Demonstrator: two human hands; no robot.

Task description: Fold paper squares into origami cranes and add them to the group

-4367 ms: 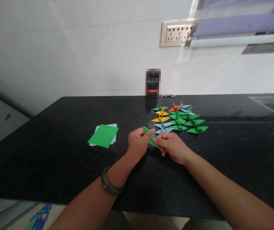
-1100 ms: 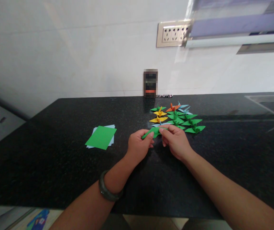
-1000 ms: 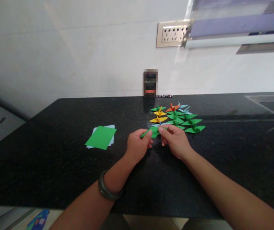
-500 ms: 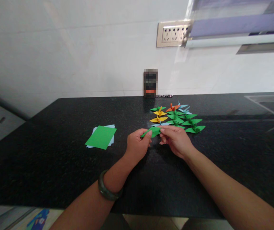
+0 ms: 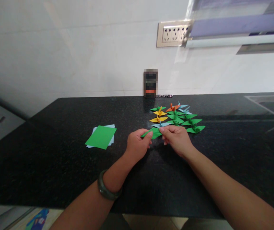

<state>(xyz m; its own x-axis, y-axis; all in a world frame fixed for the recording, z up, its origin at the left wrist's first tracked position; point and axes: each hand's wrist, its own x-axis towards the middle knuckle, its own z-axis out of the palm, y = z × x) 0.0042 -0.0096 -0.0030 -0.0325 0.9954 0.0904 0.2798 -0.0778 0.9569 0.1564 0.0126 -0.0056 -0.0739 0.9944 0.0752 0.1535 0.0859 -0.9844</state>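
A folded piece of green paper [image 5: 155, 132] is held between my two hands above the dark counter. My left hand [image 5: 138, 143] pinches its left end, thumb on top. At the right end, the thumb and fingers of my right hand [image 5: 178, 140] grip it. How the paper is folded cannot be made out fully, since fingers cover both ends. Just beyond my hands stand several folded paper cranes in rows, among them a yellow crane [image 5: 159, 119], an orange crane [image 5: 172, 107], a green crane [image 5: 195, 128] and a light blue crane [image 5: 161, 125].
Left of my hands lies a small stack of square paper sheets [image 5: 100, 137], green on top, light blue beneath. A pixelated dark phone-like object [image 5: 150, 83] leans on the wall, a beaded strap [image 5: 165, 95] beside it. The black counter [image 5: 55, 172] has its front edge near me.
My right hand has shifted slightly at its end of the green paper, and the paper has tilted a little. The left hand stays nearly in place.
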